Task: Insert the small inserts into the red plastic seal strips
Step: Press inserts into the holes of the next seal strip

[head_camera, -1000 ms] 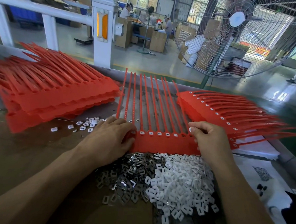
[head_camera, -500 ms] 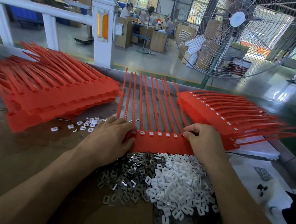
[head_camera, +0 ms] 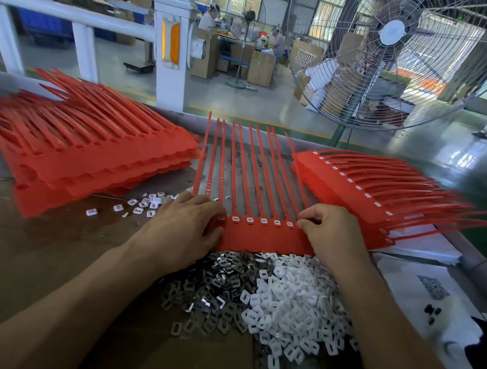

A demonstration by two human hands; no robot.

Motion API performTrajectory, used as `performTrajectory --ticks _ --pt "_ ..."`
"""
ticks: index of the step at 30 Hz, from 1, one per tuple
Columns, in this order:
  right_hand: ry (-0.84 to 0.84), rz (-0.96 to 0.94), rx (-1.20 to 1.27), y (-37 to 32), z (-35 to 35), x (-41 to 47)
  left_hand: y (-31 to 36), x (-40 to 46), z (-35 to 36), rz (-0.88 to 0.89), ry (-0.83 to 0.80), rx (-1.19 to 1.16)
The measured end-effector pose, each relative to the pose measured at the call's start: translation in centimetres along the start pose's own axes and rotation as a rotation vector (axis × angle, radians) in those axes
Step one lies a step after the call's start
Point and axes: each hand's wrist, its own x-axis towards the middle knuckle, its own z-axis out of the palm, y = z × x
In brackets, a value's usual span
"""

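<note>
A red seal strip sheet (head_camera: 261, 237) lies flat in front of me, its long tails pointing away and several white inserts seated in a row along its base. My left hand (head_camera: 184, 229) rests on the sheet's left end, fingers curled over it. My right hand (head_camera: 331, 233) presses down on the right end, fingertips pinched at a slot. Just below the sheet lie a pile of small metal inserts (head_camera: 217, 292) and a pile of white plastic inserts (head_camera: 288, 305). I cannot tell whether the right fingers hold an insert.
A thick stack of red strip sheets (head_camera: 94, 156) lies at the left, and a stack with white inserts fitted (head_camera: 374, 187) at the right. Loose white inserts (head_camera: 146, 203) are scattered near the left stack. White printed paper (head_camera: 431, 286) lies at right. A large fan (head_camera: 395, 56) stands beyond the table.
My right hand has slid left along the sheet's row of slots, covering more of the right end. The left hand and the sheet have stayed put.
</note>
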Motion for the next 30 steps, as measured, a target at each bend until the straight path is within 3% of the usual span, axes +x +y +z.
performTrajectory --ticks 30 --pt "-0.015 0.071 -0.072 -0.22 -0.16 -0.5 -0.16 -0.01 -0.02 0.001 -0.012 0.001"
